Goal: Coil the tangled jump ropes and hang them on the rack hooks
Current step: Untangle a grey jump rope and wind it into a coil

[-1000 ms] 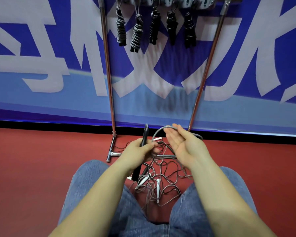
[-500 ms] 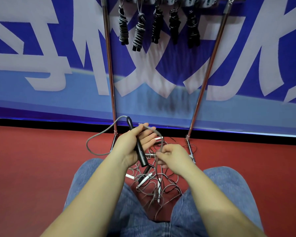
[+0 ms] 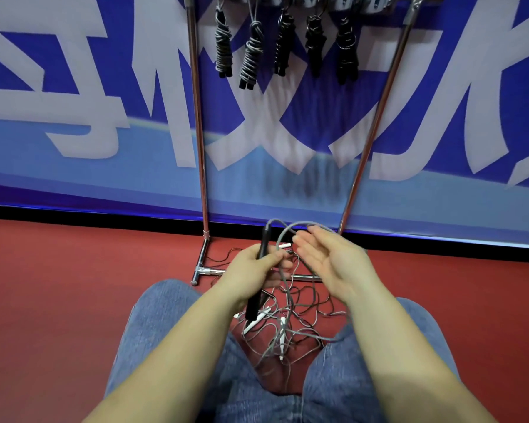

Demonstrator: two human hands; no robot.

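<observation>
My left hand [image 3: 255, 268] grips the black handles [image 3: 258, 280] of a jump rope, held nearly upright. Its grey cord [image 3: 284, 236] arcs over the top toward my right hand [image 3: 327, 259], which is flat with straight fingers, the cord looping over its fingertips. Below my hands a tangle of thin ropes [image 3: 287, 325] with white handles lies on the red floor between my knees. Several coiled ropes [image 3: 252, 53] hang from hooks on the metal rack [image 3: 197, 117] at the top.
The rack's chrome posts and floor bar [image 3: 214, 271] stand just beyond my hands, against a blue and white banner [image 3: 74, 117]. My jeans-clad knees [image 3: 171, 315] flank the tangle. Red floor [image 3: 58, 285] spreads to both sides.
My right hand rose from a closed pinch low on the cord to a flat pose beside the handles. The wide cord loop at the left is gone; the cord now arcs over the handles.
</observation>
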